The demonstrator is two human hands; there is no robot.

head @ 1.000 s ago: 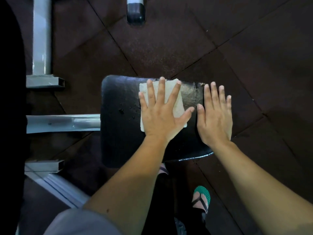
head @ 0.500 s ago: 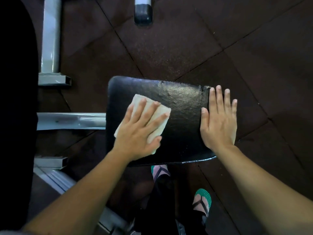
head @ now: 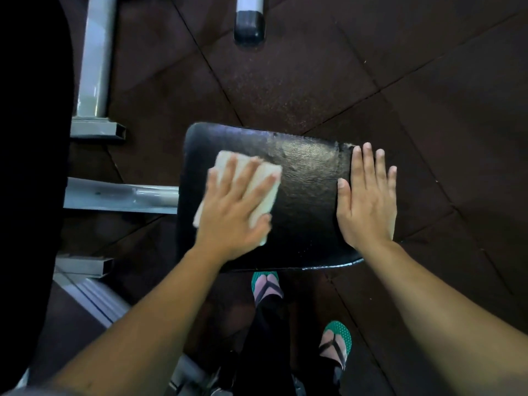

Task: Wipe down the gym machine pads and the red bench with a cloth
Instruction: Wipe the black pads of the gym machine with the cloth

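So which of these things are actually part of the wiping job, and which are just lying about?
Part of the job:
- cloth, pressed flat under the left hand
- black pad beneath the cloth
- right hand, flat on the pad's right edge

Just around:
- grey metal frame
- black-capped tube end
- green flip-flops
- dark floor tiles

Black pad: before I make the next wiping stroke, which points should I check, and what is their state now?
1. The cloth lies flat under the left hand on the black pad: ok.
2. The right hand rests flat on the pad's right edge, steadying it: ok.
3. Pad surface between both hands free of objects: ok.
4. Pad cover whole: not ok, rough worn patch at the far right edge.
5. Dirt left on the pad: cannot tell, too dark.
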